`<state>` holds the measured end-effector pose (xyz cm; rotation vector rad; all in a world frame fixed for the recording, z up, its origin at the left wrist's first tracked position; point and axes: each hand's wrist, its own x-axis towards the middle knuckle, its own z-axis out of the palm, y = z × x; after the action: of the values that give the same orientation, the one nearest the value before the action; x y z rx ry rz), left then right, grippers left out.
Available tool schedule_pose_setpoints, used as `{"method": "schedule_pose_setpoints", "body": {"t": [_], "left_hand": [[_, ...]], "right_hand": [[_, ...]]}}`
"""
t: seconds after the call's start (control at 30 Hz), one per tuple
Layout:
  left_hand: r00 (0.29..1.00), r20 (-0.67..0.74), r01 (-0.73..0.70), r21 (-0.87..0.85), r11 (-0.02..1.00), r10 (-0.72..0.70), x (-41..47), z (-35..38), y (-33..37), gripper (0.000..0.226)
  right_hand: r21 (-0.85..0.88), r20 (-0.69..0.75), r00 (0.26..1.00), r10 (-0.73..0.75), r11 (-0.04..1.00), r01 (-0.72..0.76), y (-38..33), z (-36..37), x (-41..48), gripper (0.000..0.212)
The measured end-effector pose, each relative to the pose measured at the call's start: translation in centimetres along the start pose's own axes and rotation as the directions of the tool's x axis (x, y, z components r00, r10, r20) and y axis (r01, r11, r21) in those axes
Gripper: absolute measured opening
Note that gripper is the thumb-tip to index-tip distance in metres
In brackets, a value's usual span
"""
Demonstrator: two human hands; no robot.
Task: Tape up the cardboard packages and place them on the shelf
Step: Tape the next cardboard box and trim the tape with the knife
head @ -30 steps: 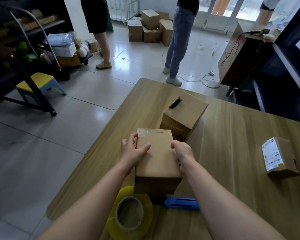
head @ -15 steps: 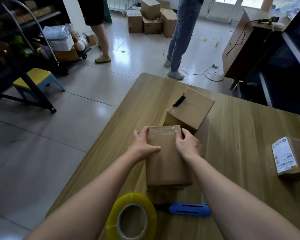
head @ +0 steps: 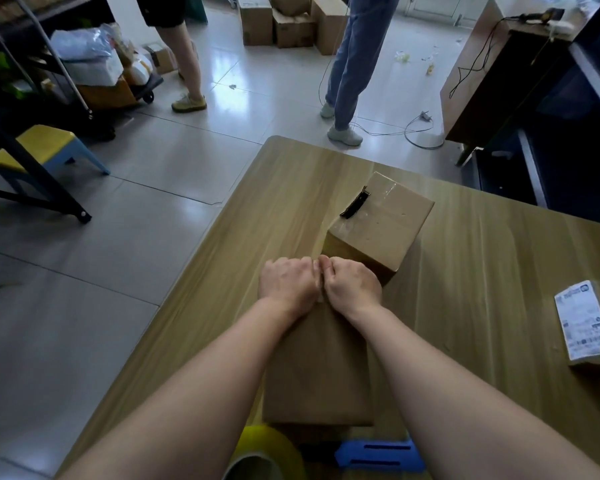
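Upper left: a yellow-topped stool (head: 45, 147) is noted on the tiled floor. Bottom centre: a yellow tape roll (head: 267, 448) is seen on the wooden table (head: 274, 202), partly cut off.

Centre: the left hand (head: 288, 284) is curled over the far edge of the cardboard package (head: 317, 368), which lies flat. Its knuckles touch the right hand (head: 354, 285), curled likewise; fingertips are hidden.

A blue cutter (head: 378, 455) is noted by the package's near end. A second box (head: 378, 226) is noted right of centre, and a labelled parcel (head: 589, 323) at the right edge.
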<state>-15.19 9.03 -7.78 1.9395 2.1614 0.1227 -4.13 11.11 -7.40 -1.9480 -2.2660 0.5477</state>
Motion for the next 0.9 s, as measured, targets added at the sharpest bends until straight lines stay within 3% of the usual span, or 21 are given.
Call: {"method": "schedule_pose_setpoints", "body": {"t": [0.17,0.4,0.63,0.77,0.9], "left_hand": [[0.999,-0.034,-0.007,0.043,0.999,0.008,-0.3,0.7,0.0,0.053],[0.997,0.051,-0.056,0.139,0.989,0.05,-0.1,-0.9,0.3,0.051],[0.999,0.024,-0.04,0.145,0.989,0.037,-0.3,0.5,0.1,0.048],[0.999,0.048,-0.027,0.068,0.997,0.024,-0.2,0.2,0.0,0.047],[0.992,0.127,0.016,-0.216,0.976,0.012,0.5,-0.5,-2.0,0.051]], "right_hand": [[-0.1,-0.065,0.996,-0.067,0.993,0.061,0.0,1.0,-0.3,0.049],[-0.029,0.088,0.996,-0.032,0.999,0.034,0.1,-0.4,0.2,0.055],[-0.108,-0.047,0.996,-0.07,0.992,0.065,0.3,1.1,-0.2,0.055],[-0.054,0.007,0.998,-0.06,0.997,0.06,0.3,0.4,-0.1,0.055],[0.089,0.038,0.999,0.013,0.996,-0.016,1.7,-0.5,-0.5,0.052]]}}
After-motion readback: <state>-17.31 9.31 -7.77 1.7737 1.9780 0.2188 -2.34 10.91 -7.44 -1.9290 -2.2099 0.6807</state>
